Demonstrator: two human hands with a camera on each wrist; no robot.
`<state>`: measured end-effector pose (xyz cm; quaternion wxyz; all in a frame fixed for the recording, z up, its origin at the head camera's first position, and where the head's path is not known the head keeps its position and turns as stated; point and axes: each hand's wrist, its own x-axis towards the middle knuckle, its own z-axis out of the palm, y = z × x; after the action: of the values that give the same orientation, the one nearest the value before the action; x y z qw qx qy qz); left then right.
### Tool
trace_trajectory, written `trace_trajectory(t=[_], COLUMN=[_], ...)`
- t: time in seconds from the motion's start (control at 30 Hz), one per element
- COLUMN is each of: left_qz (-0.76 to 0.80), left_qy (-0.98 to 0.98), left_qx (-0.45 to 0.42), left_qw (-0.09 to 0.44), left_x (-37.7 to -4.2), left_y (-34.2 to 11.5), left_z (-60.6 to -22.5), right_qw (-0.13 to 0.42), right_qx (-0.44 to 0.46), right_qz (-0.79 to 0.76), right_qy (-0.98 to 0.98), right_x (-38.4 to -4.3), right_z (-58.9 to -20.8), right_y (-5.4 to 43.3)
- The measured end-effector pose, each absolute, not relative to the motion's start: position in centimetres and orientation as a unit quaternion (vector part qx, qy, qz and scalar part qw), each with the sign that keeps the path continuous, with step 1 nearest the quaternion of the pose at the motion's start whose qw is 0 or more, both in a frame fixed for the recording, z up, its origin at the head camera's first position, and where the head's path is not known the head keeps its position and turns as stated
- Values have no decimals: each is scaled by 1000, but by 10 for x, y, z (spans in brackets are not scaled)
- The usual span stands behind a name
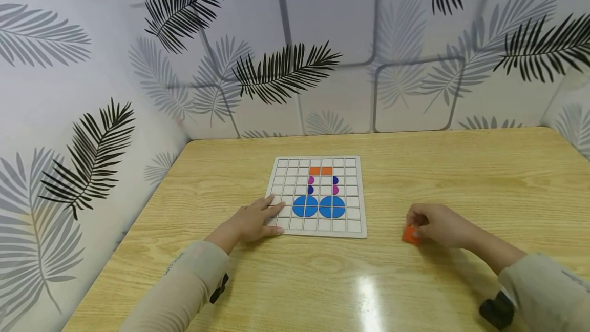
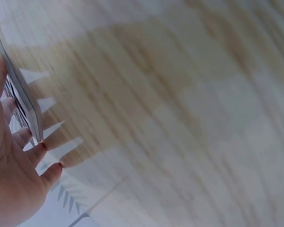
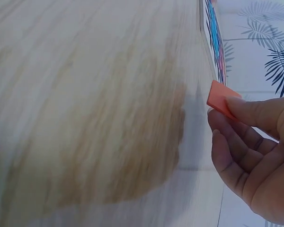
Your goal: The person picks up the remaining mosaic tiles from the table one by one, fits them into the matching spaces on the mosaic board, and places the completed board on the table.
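Note:
A white grid board (image 1: 353,227) lies flat on the table, its squares outlined in dark lines. On it are two orange square tiles (image 1: 320,171) side by side, pink and dark blue half-round tiles (image 1: 311,185) in two short columns, and two blue discs (image 1: 306,206) made of quarter pieces. My left hand (image 1: 255,221) rests at the board's left front edge with its fingers spread; in the left wrist view its fingertips touch the rim. Between thumb and fingers my right hand (image 1: 441,225) pinches an orange square tile (image 3: 221,97), right of the board.
The wooden table (image 1: 322,281) extends around the board, with a bright light reflection near the front. Behind it and to the left stand walls (image 1: 332,101) with a leaf pattern. A dark strap shows at each sleeve.

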<state>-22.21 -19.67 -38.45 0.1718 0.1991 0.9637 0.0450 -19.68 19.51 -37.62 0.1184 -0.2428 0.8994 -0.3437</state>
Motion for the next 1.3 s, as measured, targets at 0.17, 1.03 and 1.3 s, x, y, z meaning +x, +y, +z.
trace_trajectory(t=[0.17,1.03,1.3], left_qz=[46,51,48], left_qy=[965,964,964], left_qx=[192,191,194], left_qw=[174,179,178], left_x=[-222,-222,-222], left_y=[-197,-197,-197], left_z=[-385,-382,-382], right_qw=[102,50,43], right_qx=[-222,-148,-149], right_qz=[-376,-437,-450], right_qy=[894,886,879], right_x=[-201,-250,-271], right_z=[-373,-376,-372], right_y=[185,134,128])
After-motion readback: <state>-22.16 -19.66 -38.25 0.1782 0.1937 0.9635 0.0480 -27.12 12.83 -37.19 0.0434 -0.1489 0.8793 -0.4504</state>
